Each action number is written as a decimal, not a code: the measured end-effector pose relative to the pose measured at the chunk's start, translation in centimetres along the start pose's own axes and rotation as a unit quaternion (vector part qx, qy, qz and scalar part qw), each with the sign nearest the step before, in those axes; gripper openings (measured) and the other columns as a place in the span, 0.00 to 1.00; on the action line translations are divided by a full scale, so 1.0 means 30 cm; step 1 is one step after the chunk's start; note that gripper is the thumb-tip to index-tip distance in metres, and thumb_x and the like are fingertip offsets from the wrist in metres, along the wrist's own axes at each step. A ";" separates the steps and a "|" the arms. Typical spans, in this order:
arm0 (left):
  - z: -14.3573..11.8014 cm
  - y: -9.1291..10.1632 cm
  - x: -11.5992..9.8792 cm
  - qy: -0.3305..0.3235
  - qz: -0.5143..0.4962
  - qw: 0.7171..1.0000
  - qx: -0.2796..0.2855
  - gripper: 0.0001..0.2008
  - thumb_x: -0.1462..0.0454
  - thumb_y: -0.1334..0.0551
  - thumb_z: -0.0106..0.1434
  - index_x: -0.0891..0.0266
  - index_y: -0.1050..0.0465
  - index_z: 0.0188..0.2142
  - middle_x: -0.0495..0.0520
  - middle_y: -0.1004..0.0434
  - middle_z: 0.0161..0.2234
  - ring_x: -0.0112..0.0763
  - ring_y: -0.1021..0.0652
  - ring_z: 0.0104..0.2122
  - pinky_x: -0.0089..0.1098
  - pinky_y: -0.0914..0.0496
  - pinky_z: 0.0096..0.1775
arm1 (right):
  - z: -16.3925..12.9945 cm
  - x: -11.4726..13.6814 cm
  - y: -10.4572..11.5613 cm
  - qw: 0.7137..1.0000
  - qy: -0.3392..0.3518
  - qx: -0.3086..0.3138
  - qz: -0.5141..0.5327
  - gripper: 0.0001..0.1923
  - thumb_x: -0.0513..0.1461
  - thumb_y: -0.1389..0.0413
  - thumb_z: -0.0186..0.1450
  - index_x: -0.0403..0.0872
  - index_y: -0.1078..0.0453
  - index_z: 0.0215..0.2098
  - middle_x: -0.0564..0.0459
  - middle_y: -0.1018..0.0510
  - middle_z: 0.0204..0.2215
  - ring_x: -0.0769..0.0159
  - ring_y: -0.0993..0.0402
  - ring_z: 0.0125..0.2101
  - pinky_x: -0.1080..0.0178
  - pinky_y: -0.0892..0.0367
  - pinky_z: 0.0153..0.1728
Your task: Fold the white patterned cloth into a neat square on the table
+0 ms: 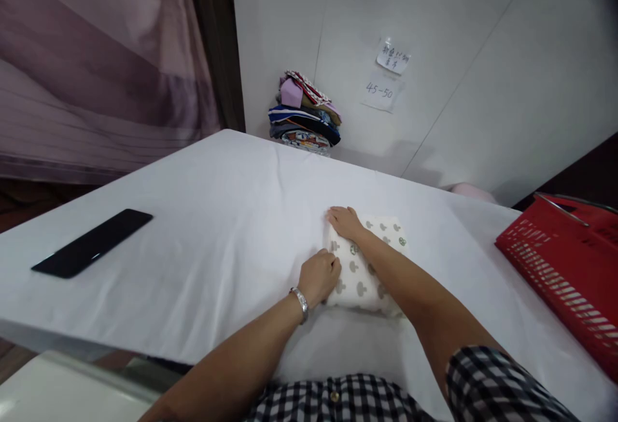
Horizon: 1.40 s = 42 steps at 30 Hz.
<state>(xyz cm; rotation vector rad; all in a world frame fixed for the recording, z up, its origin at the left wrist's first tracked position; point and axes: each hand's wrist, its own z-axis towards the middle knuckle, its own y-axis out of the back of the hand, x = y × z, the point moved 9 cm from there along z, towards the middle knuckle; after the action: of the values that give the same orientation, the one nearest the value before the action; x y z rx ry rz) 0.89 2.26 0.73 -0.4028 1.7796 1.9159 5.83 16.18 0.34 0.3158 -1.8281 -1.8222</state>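
A folded white cloth [357, 284] with a print of grey mushroom shapes and a few green marks lies on the white-covered table in front of me. My left hand [319, 277], with a silver bracelet at the wrist, is closed at the cloth's left edge, its fingers curled against the fabric. Reaching across the top, my right hand [344, 222] grips the far left corner, with the fingers bent over the edge. My right forearm hides part of the cloth's right side.
A black flat slab [94, 242] lies on the table [217, 216] at left. A red plastic basket [564, 261] stands at right. Several folded clothes form a stack [306, 113] beyond the far edge. Paper notes [381, 91] hang on the wall; a pinkish curtain [106, 55] hangs at left.
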 end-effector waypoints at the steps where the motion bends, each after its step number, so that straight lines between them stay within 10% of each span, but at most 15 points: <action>1: 0.001 -0.002 0.002 0.001 0.003 1.000 0.002 0.17 0.63 0.53 0.65 0.62 0.29 0.25 0.51 0.28 0.29 0.28 0.28 0.29 0.30 0.40 0.31 | 0.006 0.001 -0.003 1.000 -0.001 0.004 0.000 0.18 0.42 0.60 0.68 0.51 0.32 0.48 0.50 0.32 0.55 0.61 0.41 0.56 0.49 0.56 0.56; 12: 0.009 -0.013 0.010 -0.002 0.016 1.000 0.009 0.17 0.62 0.53 0.65 0.62 0.28 0.27 0.53 0.27 0.31 0.28 0.28 0.30 0.30 0.41 0.31 | -0.076 0.019 0.010 0.999 -0.032 -0.006 -0.014 0.27 0.49 0.63 0.68 0.45 0.49 0.62 0.44 0.53 0.64 0.55 0.64 0.64 0.47 0.63 0.59; 24: 0.018 -0.011 0.013 -0.009 0.013 1.000 0.009 0.17 0.63 0.53 0.64 0.62 0.28 0.27 0.53 0.26 0.32 0.30 0.27 0.31 0.30 0.40 0.32 | -0.175 0.092 -0.009 0.988 0.009 0.063 0.139 0.31 0.53 0.62 0.67 0.45 0.51 0.63 0.44 0.54 0.64 0.56 0.65 0.64 0.46 0.66 0.60; 34: 0.021 -0.013 0.019 -0.002 0.004 1.000 0.021 0.15 0.63 0.52 0.64 0.61 0.28 0.28 0.53 0.26 0.32 0.30 0.26 0.33 0.30 0.39 0.33 | -0.558 0.172 0.047 0.977 0.066 0.088 0.182 0.30 0.52 0.60 0.68 0.51 0.58 0.64 0.51 0.53 0.64 0.60 0.61 0.63 0.50 0.63 0.61; 42: 0.016 0.006 0.027 0.017 -0.009 1.000 0.014 0.17 0.58 0.52 0.63 0.60 0.34 0.22 0.51 0.28 0.25 0.31 0.29 0.27 0.30 0.42 0.28 | -0.759 -0.075 0.087 0.995 -0.071 -0.027 0.060 0.24 0.49 0.57 0.67 0.52 0.44 0.60 0.48 0.45 0.62 0.56 0.54 0.62 0.44 0.58 0.59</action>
<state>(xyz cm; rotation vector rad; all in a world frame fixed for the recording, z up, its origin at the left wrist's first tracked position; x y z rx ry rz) 0.16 2.86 0.51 -0.4438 1.8157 1.8809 20.07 -1.90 1.20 0.0569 -1.8453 -1.8481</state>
